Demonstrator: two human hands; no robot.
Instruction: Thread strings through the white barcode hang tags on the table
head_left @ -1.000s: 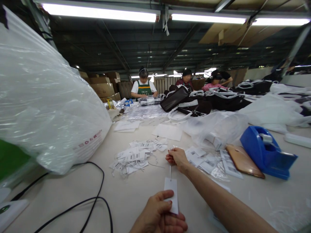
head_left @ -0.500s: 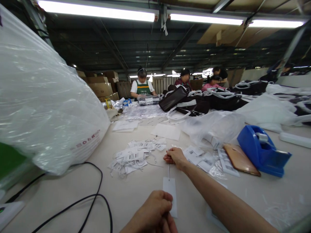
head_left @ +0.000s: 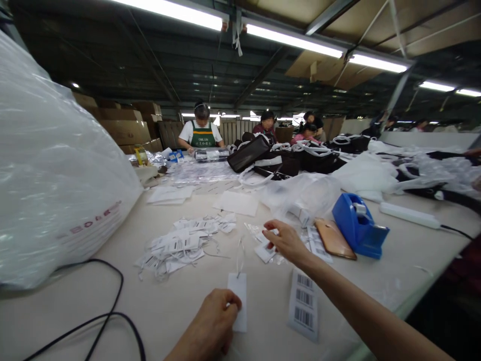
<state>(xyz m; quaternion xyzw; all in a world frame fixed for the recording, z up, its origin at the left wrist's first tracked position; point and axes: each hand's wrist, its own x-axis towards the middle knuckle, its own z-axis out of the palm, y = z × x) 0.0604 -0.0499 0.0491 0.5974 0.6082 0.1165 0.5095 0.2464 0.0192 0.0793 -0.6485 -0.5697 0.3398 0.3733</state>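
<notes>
Closest in, your left hand (head_left: 214,321) has its grip closed on the white tag (head_left: 241,289), fingertips curled over the left edge. The tag's long axis runs pretty much straight away from you, with the white cord (head_left: 237,261) looping off its far end; can't tell if it's flat on the counter (head_left: 169,318). Just right of it there's a barcode strip (head_left: 303,306), also lengthwise, far end leaning a bit left. Main thing: your right hand (head_left: 287,241) is farther out and off to the right of the tag, nothing in that grip, fingers loose by the small labels (head_left: 265,253), so your left is easily the nearer one. The pile of tags (head_left: 176,245) is over on the left, about level with your right hand, while the phone (head_left: 334,239) and blue tape dispenser (head_left: 349,220) sit to its right. Way back, dark bags (head_left: 285,161) are heaped up.
</notes>
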